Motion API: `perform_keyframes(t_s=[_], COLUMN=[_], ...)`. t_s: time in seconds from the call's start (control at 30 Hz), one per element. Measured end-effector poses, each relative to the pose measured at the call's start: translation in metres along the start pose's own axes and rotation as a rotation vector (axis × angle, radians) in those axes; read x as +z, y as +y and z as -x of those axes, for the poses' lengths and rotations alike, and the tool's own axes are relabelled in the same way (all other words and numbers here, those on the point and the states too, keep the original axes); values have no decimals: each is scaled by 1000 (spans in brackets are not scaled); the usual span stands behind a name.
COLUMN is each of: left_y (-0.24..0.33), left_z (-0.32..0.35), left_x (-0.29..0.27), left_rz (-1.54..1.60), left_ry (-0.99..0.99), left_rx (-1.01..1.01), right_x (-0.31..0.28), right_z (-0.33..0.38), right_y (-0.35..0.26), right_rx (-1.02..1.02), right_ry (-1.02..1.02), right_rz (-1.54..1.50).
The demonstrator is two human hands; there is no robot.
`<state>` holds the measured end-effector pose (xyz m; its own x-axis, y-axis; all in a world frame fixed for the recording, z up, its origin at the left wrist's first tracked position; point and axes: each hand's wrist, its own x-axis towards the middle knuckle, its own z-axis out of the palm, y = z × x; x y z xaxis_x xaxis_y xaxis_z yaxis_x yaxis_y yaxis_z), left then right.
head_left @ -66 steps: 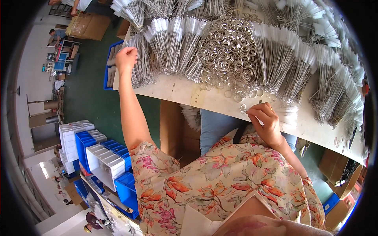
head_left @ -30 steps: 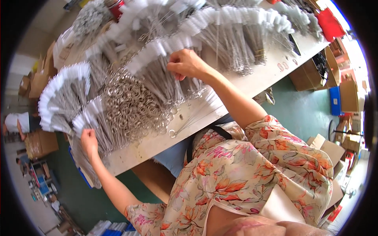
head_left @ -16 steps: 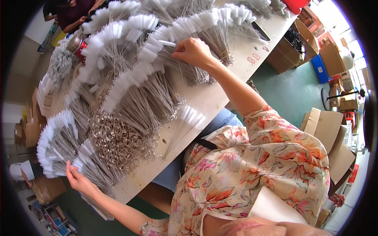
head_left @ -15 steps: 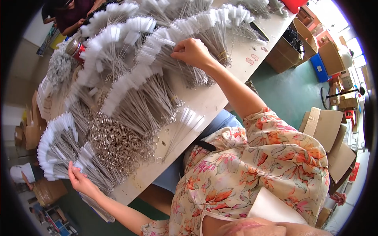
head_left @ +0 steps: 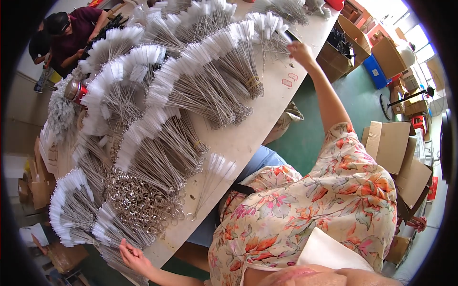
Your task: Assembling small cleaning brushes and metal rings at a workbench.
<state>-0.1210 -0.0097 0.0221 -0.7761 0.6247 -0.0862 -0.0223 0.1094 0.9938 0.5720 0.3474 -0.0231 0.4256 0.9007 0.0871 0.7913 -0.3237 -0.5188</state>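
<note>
My right hand (head_left: 301, 52) reaches to the far right of the table. Its fingers are curled over the near end of a dark flat slab like a phone (head_left: 290, 36), part of which the hand covers. Close by stand the white bristles of a fanned bundle of wire-handled brushes (head_left: 241, 35). My left hand (head_left: 135, 257) is at the near left edge, fingers apart and holding nothing, beside a smaller bundle of the same brushes (head_left: 112, 228). A heap of metal rings (head_left: 138, 195) lies just beyond it.
More brush bundles (head_left: 148, 143) cover much of the pale table (head_left: 257, 117). A few loose brushes (head_left: 212, 178) lie near its front edge. A red-lidded jar (head_left: 75, 90) stands at the left. Two people (head_left: 71, 35) are at the far left. Cardboard boxes (head_left: 336, 52) stand right of the table.
My right hand has left the middle brush bundle and moved right to the dark slab. My left hand has shifted nearer me along the small bundles. The whole view has shifted slightly.
</note>
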Motion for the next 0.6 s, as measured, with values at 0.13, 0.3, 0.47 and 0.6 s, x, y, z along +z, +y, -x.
perform_keyframes(t_s=[0.13,0.3,0.47,0.6], left_y=[-8,-10,-16,20], left_z=[0,10,17,56], left_x=[0,14,37,91], left_rz=[119,186,467,318], left_ry=[-76,-94,-52,-358], left_rx=[-14,1,46,97], right_x=[13,4,-43,-53], right_z=[12,26,41,108], right_y=[3,12,-45,-169], right_rx=[212,180,-195,-532], right_ry=[-9,439,590,-126], right_rz=[-227,-186,-365,-1262])
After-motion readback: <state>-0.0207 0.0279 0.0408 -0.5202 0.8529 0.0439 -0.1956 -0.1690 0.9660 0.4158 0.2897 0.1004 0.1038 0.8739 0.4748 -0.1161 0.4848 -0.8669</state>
